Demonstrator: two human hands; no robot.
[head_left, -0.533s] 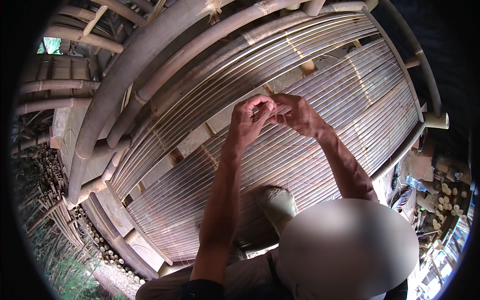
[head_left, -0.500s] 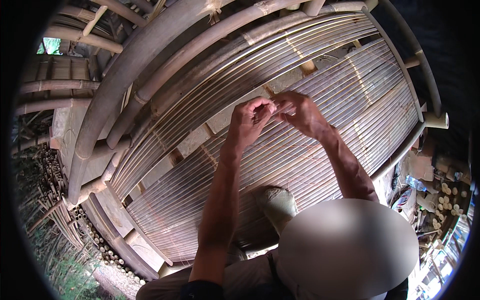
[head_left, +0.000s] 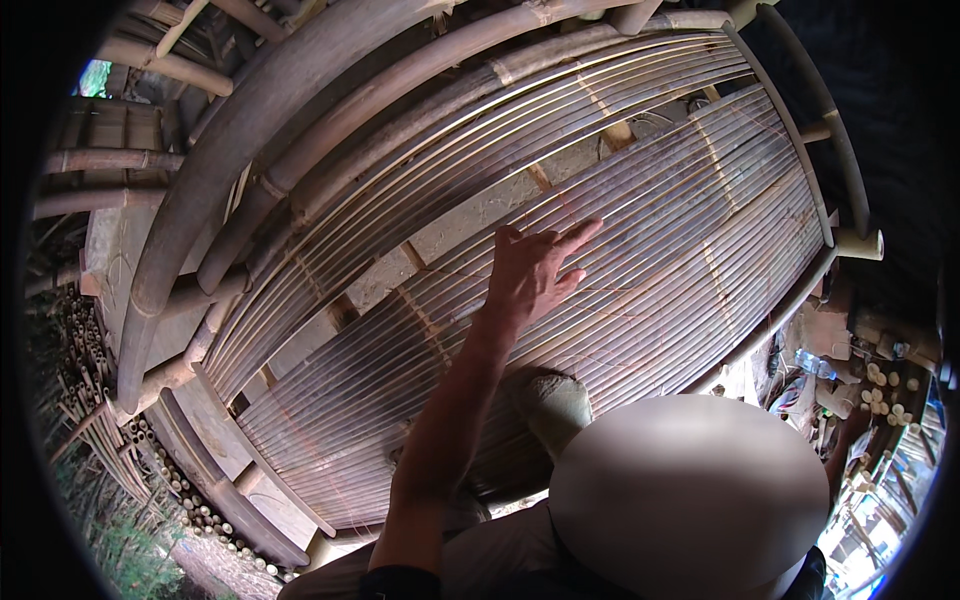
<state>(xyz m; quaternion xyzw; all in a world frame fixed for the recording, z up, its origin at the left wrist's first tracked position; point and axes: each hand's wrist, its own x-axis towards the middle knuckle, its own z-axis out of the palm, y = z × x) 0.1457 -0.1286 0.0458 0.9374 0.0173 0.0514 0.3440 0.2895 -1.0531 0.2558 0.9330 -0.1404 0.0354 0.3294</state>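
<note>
1. Left of the slat panel (head_left: 640, 250), we see stacked bamboo poles (head_left: 90, 390).
2. On the panel, our one visible hand, the left hand (head_left: 530, 275), lies open, fingers spread, gripping nothing.
3. Right hand: out of view.

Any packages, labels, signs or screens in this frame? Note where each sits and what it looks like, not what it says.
No labels, signs or screens can be made out.
Possible package: a small clear plastic bottle lying in the clutter at the right edge, beyond the bamboo slat panel; too small to be sure.
The left hand lies spread on the slats, holding nothing printed.
</note>
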